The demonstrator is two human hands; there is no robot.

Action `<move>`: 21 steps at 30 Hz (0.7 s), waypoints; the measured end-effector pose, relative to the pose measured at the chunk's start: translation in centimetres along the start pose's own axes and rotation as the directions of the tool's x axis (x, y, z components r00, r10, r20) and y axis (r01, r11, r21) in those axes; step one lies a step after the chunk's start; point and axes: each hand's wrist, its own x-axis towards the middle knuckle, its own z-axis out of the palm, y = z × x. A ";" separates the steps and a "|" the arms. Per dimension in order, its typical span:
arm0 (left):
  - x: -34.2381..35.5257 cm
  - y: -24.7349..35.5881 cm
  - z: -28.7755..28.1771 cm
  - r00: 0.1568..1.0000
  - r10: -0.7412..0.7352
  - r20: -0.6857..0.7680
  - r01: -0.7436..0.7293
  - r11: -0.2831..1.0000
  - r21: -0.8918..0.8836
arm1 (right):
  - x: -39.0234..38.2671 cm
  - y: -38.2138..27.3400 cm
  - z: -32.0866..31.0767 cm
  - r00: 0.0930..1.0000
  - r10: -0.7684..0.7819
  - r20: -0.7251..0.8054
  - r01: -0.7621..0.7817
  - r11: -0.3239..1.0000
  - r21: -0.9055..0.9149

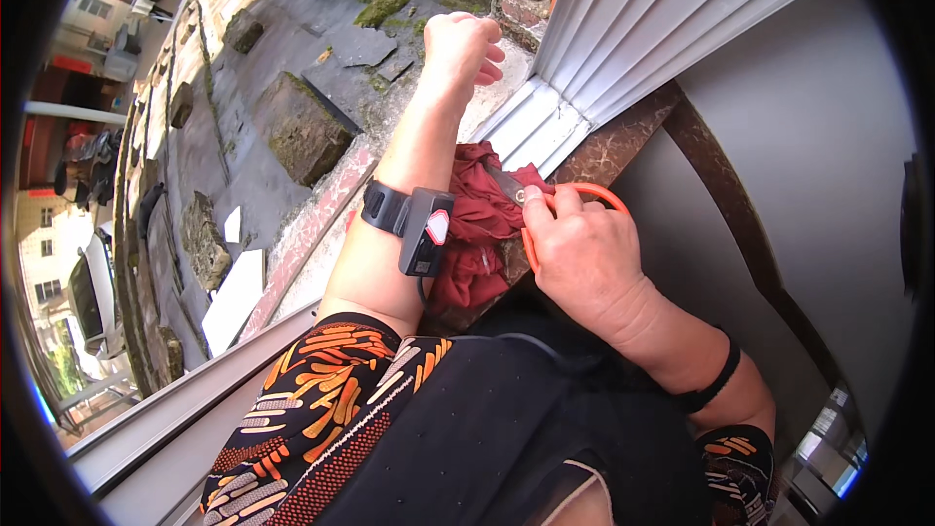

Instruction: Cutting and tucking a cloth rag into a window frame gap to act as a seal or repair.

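Note:
My left arm stretches out over the window sill, and my left hand (466,51) is past the frame on the outside. Its fingers are curled in, and whatever they hold, if anything, is hidden. My right hand (589,258) is closed around the orange handles of a pair of scissors (606,192). The scissors' metal pivot shows beside my thumb, and their blades point left onto a crumpled dark red cloth (482,200). That cloth lies bunched on the brown marbled sill (623,141), next to my left forearm. A black device (426,232) is strapped to that forearm.
White ribbed window framing (633,19) rises at the upper right, with a dark grey panel (808,117) beside it. Outside is a grey ledge with rough stone blocks (304,127), moss and white broken pieces (237,302). Buildings and a parked vehicle (93,292) appear far left.

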 end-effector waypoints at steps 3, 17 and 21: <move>-0.2 0.1 -0.7 1.000 0.013 0.006 -0.013 1.000 -0.023 | 0.9 3.0 0.1 0.985 0.173 0.000 -0.172 0.983 0.068; -0.3 0.2 -0.2 0.999 0.028 0.026 -0.028 1.000 -0.006 | -4.7 2.4 -1.6 0.982 0.180 0.057 -0.186 0.971 0.150; -0.2 0.0 -0.2 0.999 0.014 0.039 -0.014 1.000 -0.003 | -2.5 3.9 -0.8 0.986 0.164 0.033 -0.167 0.979 0.114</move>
